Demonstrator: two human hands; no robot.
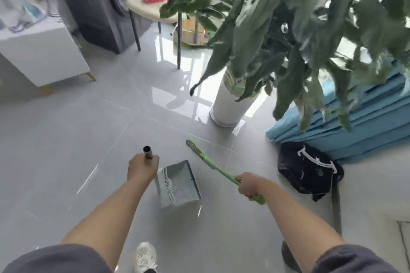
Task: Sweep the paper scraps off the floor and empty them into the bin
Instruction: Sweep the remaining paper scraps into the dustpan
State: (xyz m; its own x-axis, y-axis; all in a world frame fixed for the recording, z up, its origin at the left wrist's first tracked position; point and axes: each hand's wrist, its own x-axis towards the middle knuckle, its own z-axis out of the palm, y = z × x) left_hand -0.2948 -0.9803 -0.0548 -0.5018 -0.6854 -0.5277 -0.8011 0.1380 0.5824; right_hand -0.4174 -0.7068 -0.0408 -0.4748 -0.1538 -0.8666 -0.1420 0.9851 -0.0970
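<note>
My left hand (142,169) grips the metal pole (148,152) of a grey dustpan (179,184), whose pan sits low over the grey tile floor with its comb teeth on the left side. My right hand (248,185) grips the green handle of a small broom (210,162), which points up and left past the pan, its head just above the floor. A bin lined with a black bag (307,170) stands to the right of my right hand, close to the blue curtain. No paper scraps show on the floor or in the pan.
A big potted plant in a white pot (228,106) stands ahead, with leaves hanging over the right side. Blue curtain folds (355,122) lie at right. A white cabinet (42,53) is at left, a chair (153,9) and washing machine behind. My shoe (145,257) is at the bottom.
</note>
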